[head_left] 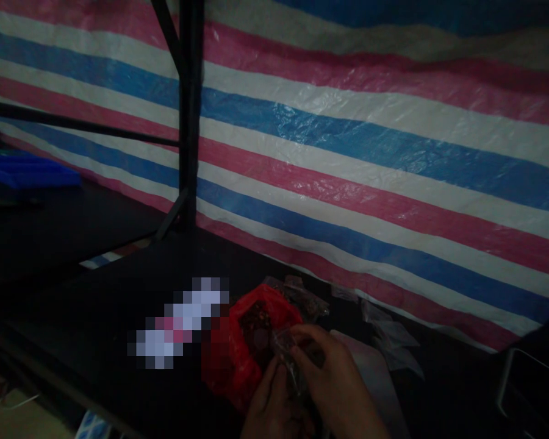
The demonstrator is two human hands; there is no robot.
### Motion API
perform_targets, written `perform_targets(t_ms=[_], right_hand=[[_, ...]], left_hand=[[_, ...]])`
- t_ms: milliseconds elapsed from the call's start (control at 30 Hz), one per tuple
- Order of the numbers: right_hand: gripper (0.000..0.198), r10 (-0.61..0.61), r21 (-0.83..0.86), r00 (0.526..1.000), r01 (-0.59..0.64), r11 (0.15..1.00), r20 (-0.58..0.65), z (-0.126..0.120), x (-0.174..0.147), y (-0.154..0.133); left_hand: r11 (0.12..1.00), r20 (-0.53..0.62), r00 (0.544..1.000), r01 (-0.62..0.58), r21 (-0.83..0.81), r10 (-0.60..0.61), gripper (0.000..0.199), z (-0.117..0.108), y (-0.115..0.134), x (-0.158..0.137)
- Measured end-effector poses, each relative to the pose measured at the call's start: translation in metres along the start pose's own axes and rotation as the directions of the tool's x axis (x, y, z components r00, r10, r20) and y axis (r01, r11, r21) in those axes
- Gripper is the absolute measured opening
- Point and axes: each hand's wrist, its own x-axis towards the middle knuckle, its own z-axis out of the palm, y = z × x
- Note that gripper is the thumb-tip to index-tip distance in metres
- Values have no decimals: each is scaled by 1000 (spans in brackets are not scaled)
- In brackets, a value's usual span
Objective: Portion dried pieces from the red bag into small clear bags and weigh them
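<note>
A small clear plastic zip bag (284, 347) is pinched between my two hands, just over the near right edge of an open red plastic bag (229, 381). My left hand (271, 396) grips its lower part from the left with closed fingers. From the right, my right hand (332, 369) pinches the upper edge between thumb and fingers. Inside the red bag lies a heap of small brownish pieces (256, 320), too dark to identify. Whether the small bag has anything in it is hard to see in this dim light.
Behind the red bag lie several small filled clear bags (308, 300). Flat clear bags (393, 341) and a pale sheet (368, 366) are at right, near a dark, light-rimmed object (533, 390). A black post (190, 122) stands before striped sheeting (348, 134). A blue tray (36, 172) sits far left.
</note>
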Motion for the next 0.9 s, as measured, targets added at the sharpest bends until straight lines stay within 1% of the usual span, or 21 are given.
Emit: perform_targets(t_ms=[100,233,400,533,600,700,800,900], right_hand=[[24,12,40,1000,-13,999,14,0,-2,0],[24,0,68,1000,0,998,10,0,-2,2],[19,-32,120,999,31,992,8,-3,-1,6],[14,-31,113,999,33,993,-15,-4,-1,9],[17,-15,74,1000,16,997,-19,-4,-2,10],[22,-36,-21,999,35,999,-39,-1,-5,8],[23,-78,-76,996,75,994,-47,3,-6,8],[25,-83,-59,996,81,995,-34,4,-6,10]], left_hand=[[1000,27,1000,15,-7,-14,75,-1,2,3],[997,12,998,55,-55,-54,79,1,11,6],[999,3,999,36,-40,-36,85,-1,18,3],[1000,24,999,25,8,-26,78,-2,13,0],[999,22,999,40,5,-40,69,-1,10,0],[998,-12,998,61,-32,-61,56,5,7,-1],[996,-28,997,66,-57,-68,58,9,6,-1],[998,-36,998,42,-57,-44,64,10,8,-2]])
